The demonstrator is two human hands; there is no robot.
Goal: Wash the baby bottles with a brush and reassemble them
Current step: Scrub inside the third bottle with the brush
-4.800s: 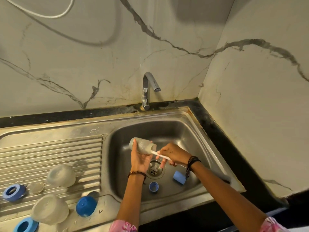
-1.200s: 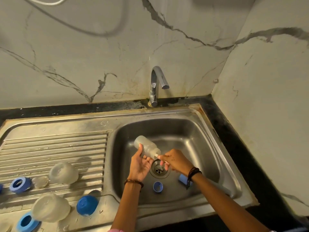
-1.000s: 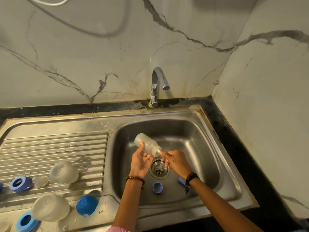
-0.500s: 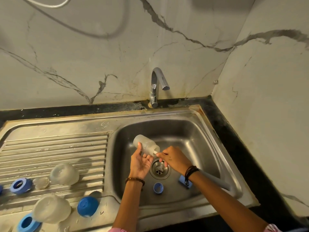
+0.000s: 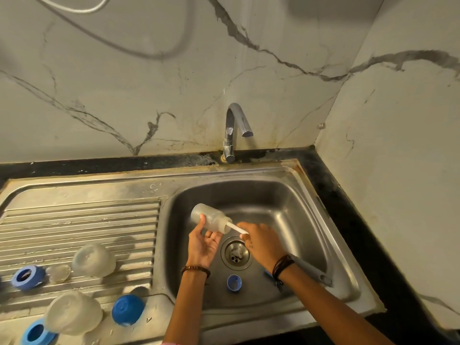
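Observation:
Over the steel sink basin [image 5: 293,210], my left hand [image 5: 202,241] holds a translucent baby bottle [image 5: 210,217] tilted, its mouth pointing right and down. My right hand [image 5: 261,241] grips the white handle of a bottle brush [image 5: 237,229]; the brush head is inside the bottle and hidden by its cloudy wall. A blue ring [image 5: 234,283] lies on the basin floor near the drain [image 5: 236,252]. A blue piece [image 5: 267,272] shows just behind my right wrist.
On the ribbed drainboard [image 5: 82,220] to the left lie two clear domed caps [image 5: 93,260] [image 5: 73,312], a small clear teat [image 5: 58,273], two blue collars [image 5: 26,277] [image 5: 37,333] and a blue cap [image 5: 127,310]. The tap [image 5: 234,130] stands behind the basin, with no water running.
My right hand has drawn the brush partway out of the bottle, so more white handle shows. The bottle stays in my left hand over the drain.

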